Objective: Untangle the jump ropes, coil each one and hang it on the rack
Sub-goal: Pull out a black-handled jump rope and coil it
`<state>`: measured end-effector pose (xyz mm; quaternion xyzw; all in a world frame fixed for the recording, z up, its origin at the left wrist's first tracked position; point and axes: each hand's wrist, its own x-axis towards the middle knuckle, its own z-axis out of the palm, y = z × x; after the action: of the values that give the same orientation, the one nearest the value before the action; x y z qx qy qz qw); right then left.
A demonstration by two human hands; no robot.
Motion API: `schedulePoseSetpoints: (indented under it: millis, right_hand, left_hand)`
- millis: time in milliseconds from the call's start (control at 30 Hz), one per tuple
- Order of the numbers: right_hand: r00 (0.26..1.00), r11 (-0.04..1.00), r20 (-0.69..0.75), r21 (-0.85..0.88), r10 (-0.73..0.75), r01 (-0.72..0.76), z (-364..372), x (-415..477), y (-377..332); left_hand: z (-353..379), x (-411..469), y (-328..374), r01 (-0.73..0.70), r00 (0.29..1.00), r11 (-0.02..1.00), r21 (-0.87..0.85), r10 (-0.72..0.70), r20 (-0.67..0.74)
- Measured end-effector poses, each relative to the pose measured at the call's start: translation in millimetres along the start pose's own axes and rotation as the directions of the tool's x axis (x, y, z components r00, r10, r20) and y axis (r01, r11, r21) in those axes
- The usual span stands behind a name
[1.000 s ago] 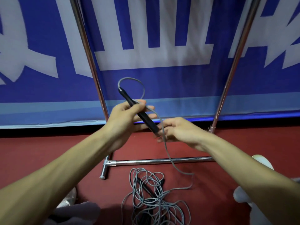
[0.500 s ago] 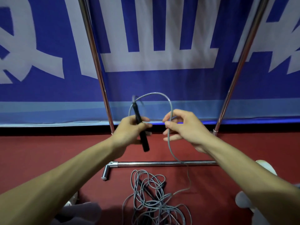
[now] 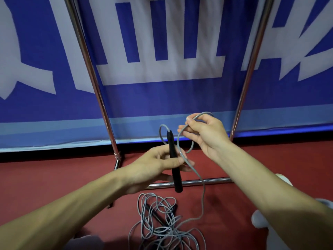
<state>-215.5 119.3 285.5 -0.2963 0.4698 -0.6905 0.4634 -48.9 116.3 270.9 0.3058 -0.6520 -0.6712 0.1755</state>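
Observation:
My left hand [image 3: 158, 165] grips a black jump rope handle [image 3: 174, 165], held nearly upright in front of the rack. A grey cord [image 3: 202, 192] leaves the handle's top, loops and runs to my right hand [image 3: 203, 134], which pinches a loop of it between thumb and fingers, up and to the right of the handle. From there the cord drops to a tangled pile of grey ropes [image 3: 162, 224] on the red floor, with other black handles half buried in it. The chrome rack [image 3: 200, 182] stands behind, its top out of view.
The rack's two slanted poles [image 3: 93, 83] rise in front of a blue and white banner [image 3: 162, 98]. Its base bar lies on the red floor below my hands. My white shoe [image 3: 259, 219] shows at the lower right, and grey fabric at the bottom left.
My right hand has lifted up and to the right, drawing a loop of cord with it. The handle in my left hand has sunk a little and stands more upright.

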Motion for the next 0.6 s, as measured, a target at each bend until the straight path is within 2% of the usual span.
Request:
schedulePoseSetpoints:
  millis: [100,200,267,333,400,467,533,600]
  right_hand:
    - [0.999,1.0,-0.037,-0.028,-0.013,0.012,-3.4,1.3,1.3]
    - [0.998,0.999,-0.057,-0.045,-0.007,0.004,-3.8,-0.2,2.4]
    - [0.998,0.998,-0.062,-0.066,0.007,-0.011,-2.8,-2.2,4.3]
    - [0.999,0.991,-0.032,-0.127,0.043,-0.046,-1.1,-5.7,6.5]
    - [0.989,0.97,0.08,-0.219,0.128,-0.108,3.4,-10.8,9.8]
    - [0.942,0.932,0.247,-0.335,0.229,-0.138,9.2,-16.7,13.9]
    - [0.86,0.866,0.397,-0.491,0.32,-0.096,12.4,-22.0,16.6]
    - [0.746,0.808,0.518,-0.587,0.419,-0.047,12.8,-26.1,17.9]
  left_hand:
    - [-4.0,-5.9,14.1,-0.025,1.0,0.994,-0.107,0.027,0.012]
    - [-8.7,-11.4,26.8,-0.041,0.999,0.957,-0.287,0.04,-0.01]
    - [-13.0,-13.4,33.2,-0.065,0.997,0.91,-0.41,0.044,-0.06]
    - [-18.6,-13.6,37.0,-0.107,0.988,0.886,-0.452,0.046,-0.144]
    - [-24.3,-12.6,38.9,-0.153,0.971,0.88,-0.45,0.049,-0.233]
    - [-29.3,-10.0,39.4,-0.205,0.946,0.858,-0.471,0.049,-0.322]
    - [-34.9,-7.0,39.0,-0.261,0.913,0.831,-0.491,0.047,-0.406]
    - [-42.1,-5.5,37.9,-0.305,0.881,0.818,-0.489,0.047,-0.471]
